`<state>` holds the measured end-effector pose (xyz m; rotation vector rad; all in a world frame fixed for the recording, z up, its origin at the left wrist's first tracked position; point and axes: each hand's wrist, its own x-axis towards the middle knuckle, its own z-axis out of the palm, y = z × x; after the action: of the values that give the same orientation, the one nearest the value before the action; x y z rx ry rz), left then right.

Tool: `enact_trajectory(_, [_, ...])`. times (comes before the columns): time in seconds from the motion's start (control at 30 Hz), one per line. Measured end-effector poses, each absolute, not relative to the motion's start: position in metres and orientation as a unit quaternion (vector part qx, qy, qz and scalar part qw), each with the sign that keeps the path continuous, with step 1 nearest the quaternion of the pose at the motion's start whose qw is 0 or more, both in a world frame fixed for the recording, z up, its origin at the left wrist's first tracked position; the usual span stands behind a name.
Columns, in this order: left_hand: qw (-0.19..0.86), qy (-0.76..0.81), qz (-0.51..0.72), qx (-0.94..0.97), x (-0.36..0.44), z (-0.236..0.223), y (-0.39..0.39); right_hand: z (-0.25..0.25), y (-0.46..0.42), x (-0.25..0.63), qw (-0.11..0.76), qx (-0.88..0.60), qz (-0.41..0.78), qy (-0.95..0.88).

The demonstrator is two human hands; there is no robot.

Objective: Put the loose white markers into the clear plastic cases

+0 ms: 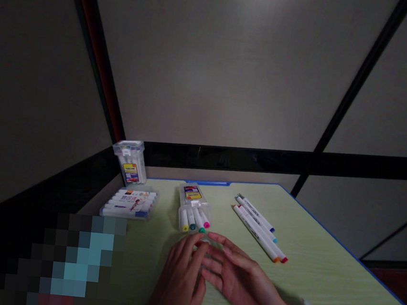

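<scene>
My left hand (181, 276) and my right hand (240, 273) meet just in front of a clear plastic marker case (192, 200). The left fingers are bent and pressed close together. My right fingers reach across to the left hand, with the thumb above them. A pale, see-through edge shows between the fingertips, but what the hands hold there is mostly hidden. The case lies flat with a yellow label. White markers stick out of its near end, among them a yellow-capped marker (186, 222), a pink-capped marker (204, 219) and a green-capped marker (202, 229).
Several loose white markers (259, 230) lie slanted on the right of the pale green table (308, 258). A flat pack of markers (130, 203) lies at left, with an upright clear marker box (130, 162) behind it. A grey panelled wall (218, 77) stands behind the table.
</scene>
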<state>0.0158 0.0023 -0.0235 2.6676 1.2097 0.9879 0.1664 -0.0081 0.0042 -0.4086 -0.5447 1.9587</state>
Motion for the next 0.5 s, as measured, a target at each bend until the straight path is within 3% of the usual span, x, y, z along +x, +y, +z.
enact_trajectory(0.5, [0.048,0.420,0.296,0.857,0.0140,-0.0325,0.0040,0.0027,-0.0067,0.1674,0.504,-0.158,0.815,-0.237])
